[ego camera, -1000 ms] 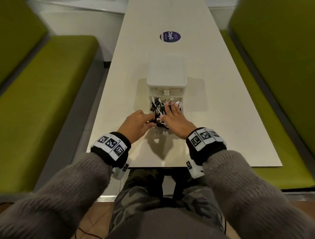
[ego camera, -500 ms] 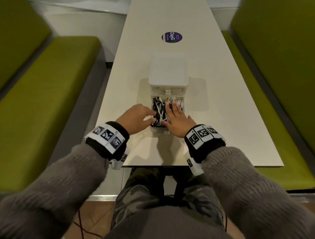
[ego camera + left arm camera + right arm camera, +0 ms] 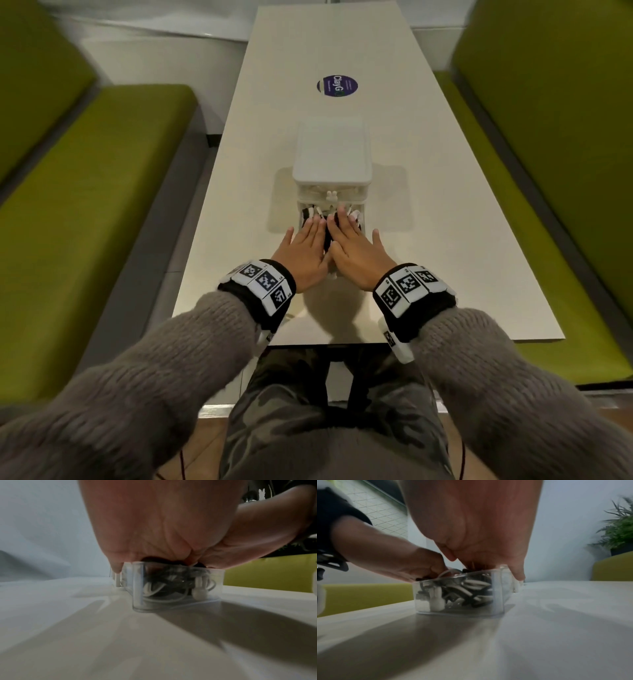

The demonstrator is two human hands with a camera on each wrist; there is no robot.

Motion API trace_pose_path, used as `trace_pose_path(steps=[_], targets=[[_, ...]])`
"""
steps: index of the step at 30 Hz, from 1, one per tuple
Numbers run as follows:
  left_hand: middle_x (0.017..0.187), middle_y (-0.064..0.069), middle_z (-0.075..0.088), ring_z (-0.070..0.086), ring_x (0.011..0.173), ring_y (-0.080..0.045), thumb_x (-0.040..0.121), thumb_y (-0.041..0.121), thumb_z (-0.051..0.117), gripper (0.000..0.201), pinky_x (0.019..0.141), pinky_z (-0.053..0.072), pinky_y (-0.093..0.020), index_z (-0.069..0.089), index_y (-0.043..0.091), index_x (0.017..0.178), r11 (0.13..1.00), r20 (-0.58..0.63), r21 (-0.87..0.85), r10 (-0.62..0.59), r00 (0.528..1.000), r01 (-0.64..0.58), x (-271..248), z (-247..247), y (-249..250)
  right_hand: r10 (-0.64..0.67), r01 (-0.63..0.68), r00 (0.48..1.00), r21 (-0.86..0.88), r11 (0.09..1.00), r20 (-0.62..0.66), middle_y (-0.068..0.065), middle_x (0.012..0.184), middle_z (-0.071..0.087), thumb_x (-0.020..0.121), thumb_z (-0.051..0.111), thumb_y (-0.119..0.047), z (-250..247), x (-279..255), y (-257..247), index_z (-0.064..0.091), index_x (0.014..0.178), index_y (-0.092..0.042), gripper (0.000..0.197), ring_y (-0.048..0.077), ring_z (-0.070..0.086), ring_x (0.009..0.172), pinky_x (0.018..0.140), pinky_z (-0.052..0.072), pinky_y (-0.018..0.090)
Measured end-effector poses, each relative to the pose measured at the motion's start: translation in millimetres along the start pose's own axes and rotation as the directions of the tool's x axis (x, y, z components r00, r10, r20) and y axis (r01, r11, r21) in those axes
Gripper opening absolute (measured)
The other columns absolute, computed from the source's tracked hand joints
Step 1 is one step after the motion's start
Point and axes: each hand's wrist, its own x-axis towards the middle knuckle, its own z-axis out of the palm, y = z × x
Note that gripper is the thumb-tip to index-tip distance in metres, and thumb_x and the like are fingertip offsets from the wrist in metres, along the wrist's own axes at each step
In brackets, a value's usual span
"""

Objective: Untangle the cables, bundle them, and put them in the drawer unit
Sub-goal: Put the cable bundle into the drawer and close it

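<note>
Atop open drawer [image 3: 365,219], both hands flat; L hand [image 3: 301,255] & R hand [image 3: 356,253] press cables [image 3: 471,588].

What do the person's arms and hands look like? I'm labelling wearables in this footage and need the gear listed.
Both arms are in fuzzy grey knit sleeves. Each wrist carries a black band with white blocks printed with square black-and-white marker codes; a small white unit hangs below the right band. The left hand and right hand are bare, without gloves.

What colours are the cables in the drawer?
Black and white cables, clearest in the right wrist view.
</note>
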Motion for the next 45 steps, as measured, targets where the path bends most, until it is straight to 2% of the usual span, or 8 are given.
trace_pose_path(steps=[13,19,29,32,34,38,42,45], targets=[[0.156,-0.002,-0.02,-0.014,0.144,-0.02,0.087,0.047,0.0,0.064,0.108,-0.013,-0.06,-0.03,0.023,0.139,0.986,-0.151,0.168,0.023,0.988,0.003,20.6,-1.4,-2.6,-0.003,0.013,0.996,-0.109,0.994,0.087,-0.005,0.158,-0.022,0.102,0.017,-0.033,1.7,1.1,9.5,-0.014,0.151,-0.02,0.059,0.008,-0.018,0.146,0.117,-0.008,0.054],[0.157,-0.001,-0.015,-0.013,0.145,-0.019,0.099,0.035,0.018,0.062,0.108,-0.012,-0.062,-0.022,0.019,0.145,0.978,-0.171,0.195,-0.035,0.985,0.068,17.8,-1.6,0.3,0.003,0.007,0.999,-0.277,0.961,0.038,-0.004,0.159,-0.02,0.104,0.014,-0.034,6.8,2.9,14.6,-0.013,0.151,-0.019,0.057,0.008,-0.014,0.147,0.117,-0.002,0.055],[0.154,-0.007,-0.025,-0.02,0.143,-0.019,0.099,0.045,0.011,0.061,0.115,-0.015,-0.043,-0.02,0.019,0.146,0.988,-0.149,-0.138,0.04,0.988,-0.061,21.2,0.3,22.4,-0.025,0.04,0.999,-0.391,0.919,0.042,-0.005,0.16,-0.019,0.101,0.022,-0.041,13.6,3.7,15.9,-0.013,0.152,-0.022,0.065,0.013,-0.018,0.146,0.111,-0.009,0.064],[0.154,-0.009,-0.022,-0.018,0.143,-0.02,0.099,0.047,0.013,0.063,0.118,-0.008,-0.038,-0.016,0.016,0.146,0.956,-0.129,-0.288,0.027,0.991,-0.063,23.2,0.6,26.9,-0.172,0.174,0.985,0.082,0.981,-0.032,-0.009,0.161,-0.009,0.098,0.041,-0.03,13.4,7.6,23.6,-0.004,0.154,-0.023,0.072,0.009,-0.006,0.148,0.117,0.005,0.058],[0.155,-0.009,-0.02,-0.016,0.144,-0.02,0.097,0.051,0.014,0.067,0.118,-0.006,-0.038,-0.014,0.014,0.147,0.953,-0.146,-0.301,-0.005,0.989,-0.039,27.2,3.3,25.8,-0.2,0.236,0.972,0.548,0.802,-0.126,-0.008,0.159,0.011,0.087,0.054,-0.007,4.5,7.2,27.8,0.007,0.154,-0.018,0.083,0.011,0.016,0.145,0.116,0.029,0.035],[0.156,-0.009,-0.018,-0.015,0.144,-0.022,0.095,0.057,0.017,0.074,0.118,-0.004,-0.04,-0.011,0.015,0.149,0.996,-0.177,-0.086,-0.019,0.984,0.004,31.7,14.6,23.9,0.148,0.155,0.947,0.81,0.565,-0.284,0.008,0.135,0.055,0.079,0.041,0.023,-28.5,1.6,46.7,0.041,0.139,-0.003,0.065,0.02,0.045,0.134,0.089,0.048,0.022],[0.158,-0.006,-0.006,-0.008,0.146,-0.02,0.099,0.048,0.019,0.063,0.118,0.001,-0.041,-0.004,0.018,0.15,0.997,-0.233,-0.081,-0.016,0.972,-0.003,30.7,15.4,23.5,0.104,0.204,0.776,0.403,0.892,-0.623,0.002,0.124,0.061,0.085,0.046,0.008,-74.7,8.2,40.1,0.058,0.126,-0.013,0.047,0.019,0.054,0.12,0.096,0.04,0.02],[0.158,-0.005,-0.006,-0.007,0.146,-0.02,0.1,0.042,0.02,0.061,0.119,0.003,-0.041,-0.007,0.018,0.149,0.993,-0.246,-0.115,-0.022,0.969,-0.006,31.0,15.5,24.1,-0.117,0.116,0.86,-0.032,0.993,-0.497,0.003,0.156,0.026,0.089,0.055,-0.013,-99.5,26.3,21.0,0.035,0.146,-0.03,0.063,0.025,0.024,0.141,0.106,0.03,0.034]])
